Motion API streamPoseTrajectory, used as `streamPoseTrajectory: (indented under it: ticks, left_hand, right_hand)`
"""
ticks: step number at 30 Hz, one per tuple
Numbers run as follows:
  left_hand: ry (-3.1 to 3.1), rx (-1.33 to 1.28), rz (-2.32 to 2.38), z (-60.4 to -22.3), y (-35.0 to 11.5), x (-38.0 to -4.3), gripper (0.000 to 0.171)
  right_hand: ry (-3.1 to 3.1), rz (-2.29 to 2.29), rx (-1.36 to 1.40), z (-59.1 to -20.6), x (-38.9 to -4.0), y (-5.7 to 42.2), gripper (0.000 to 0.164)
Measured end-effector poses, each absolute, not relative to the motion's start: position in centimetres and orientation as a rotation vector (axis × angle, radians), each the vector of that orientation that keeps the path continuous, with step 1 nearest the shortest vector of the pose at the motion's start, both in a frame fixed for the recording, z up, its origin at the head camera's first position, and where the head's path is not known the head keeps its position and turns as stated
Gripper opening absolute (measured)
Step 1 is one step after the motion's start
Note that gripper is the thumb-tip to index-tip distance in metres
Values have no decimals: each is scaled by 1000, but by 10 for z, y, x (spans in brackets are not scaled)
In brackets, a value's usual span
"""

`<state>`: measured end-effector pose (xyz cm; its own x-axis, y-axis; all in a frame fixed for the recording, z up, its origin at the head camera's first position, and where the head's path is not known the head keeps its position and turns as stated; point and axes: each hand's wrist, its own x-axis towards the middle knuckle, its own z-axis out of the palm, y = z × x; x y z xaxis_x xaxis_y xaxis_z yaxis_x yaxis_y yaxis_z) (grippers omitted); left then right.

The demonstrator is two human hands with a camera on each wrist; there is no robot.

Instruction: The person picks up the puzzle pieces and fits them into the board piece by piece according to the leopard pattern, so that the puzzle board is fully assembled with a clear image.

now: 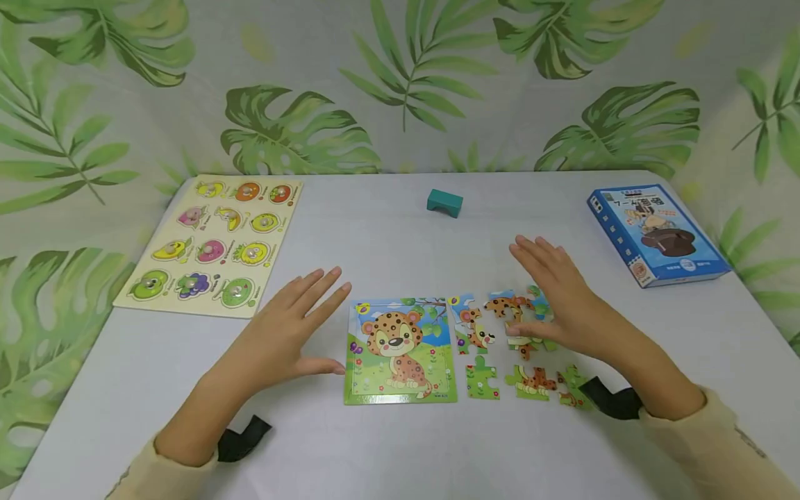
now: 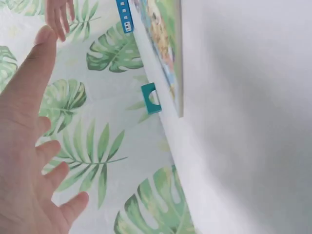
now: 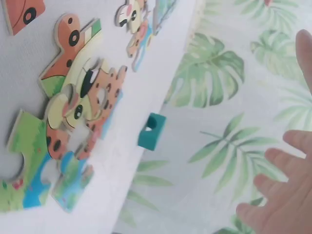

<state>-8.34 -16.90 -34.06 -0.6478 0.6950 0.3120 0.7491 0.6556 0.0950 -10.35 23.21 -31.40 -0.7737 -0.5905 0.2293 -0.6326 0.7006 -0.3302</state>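
A square leopard-cub picture board (image 1: 375,382) lies flat on the table between my two hands. Fingers spread and holding nothing, my left hand (image 1: 275,347) hovers just left of it, thumb tip near its left edge in the head view. To the board's right are several loose jigsaw pieces (image 1: 481,383) with leopard and grass parts, some overlapping or close together. My right hand (image 1: 569,309) is held over these pieces, fingers extended and palm facing inward; its thumb and palm hide part of the group. The right wrist view shows loose leopard pieces (image 3: 29,161) up close, apart from the fingers.
A fruit peg-puzzle board (image 1: 181,278) sits at the back left. Near the table's back edge stands a teal arch block (image 1: 444,201). A blue box (image 1: 662,232) lies at the back right. Leaf-print cloth (image 1: 412,76) hangs behind and beside the white table.
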Motion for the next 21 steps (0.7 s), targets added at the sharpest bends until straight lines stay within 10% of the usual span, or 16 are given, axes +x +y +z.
streamPoseTrajectory:
  ticks: [21]
  left_hand:
    - [-3003,-956,-837,-384,-152,-67,92]
  right_hand:
    - [-2908,1231,988,-370,-134,217,67]
